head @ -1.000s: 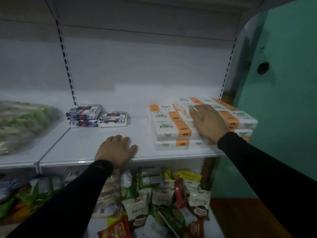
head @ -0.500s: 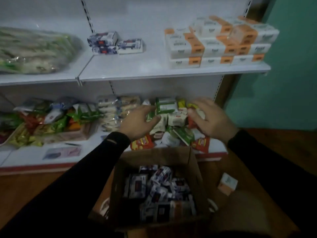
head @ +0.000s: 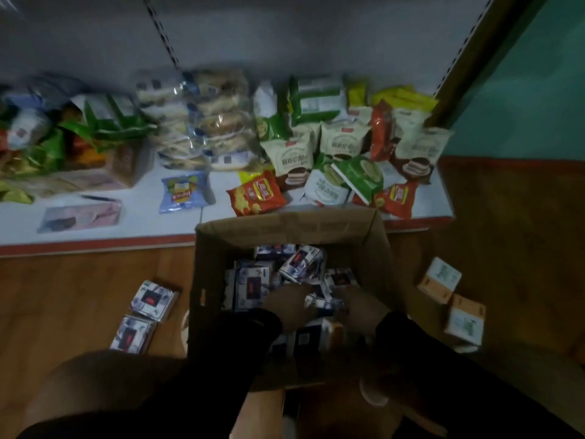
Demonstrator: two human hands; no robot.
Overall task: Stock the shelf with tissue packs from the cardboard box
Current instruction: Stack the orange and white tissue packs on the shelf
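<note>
Head view, read from 9 o'clock to 3 o'clock. At 10 o'clock, mixed green and orange snack bags point(head: 63, 137) are heaped on the bottom shelf point(head: 104, 226), a white board with a red front edge; just right of them stands a clear bag of round breads point(head: 209, 122). Near the shelf's front edge lie a blue snack packet point(head: 182, 193) and, beside it, an orange snack packet point(head: 256, 193). At 1 o'clock, cream cake packets point(head: 345, 141) and green packets crowd the shelf's right end.

On the wooden floor point(head: 63, 296) at 8 o'clock lie two blue-and-white tissue packs point(head: 153, 300), one just below the other. At centre, the open cardboard box point(head: 285, 226) stands against the shelf front; inside it is a loose pile of blue-and-white tissue packs point(head: 253, 283).

Both hands reach into the box among the packs. The left hand point(head: 289, 307) and the right hand point(head: 361, 307) lie close together over the pile; motion blur and dim light leave it impossible to tell whether the fingers are open or gripping a pack. At 4 o'clock, two orange-and-white tissue packs point(head: 440, 280) rest on the floor just right of the box.
</note>
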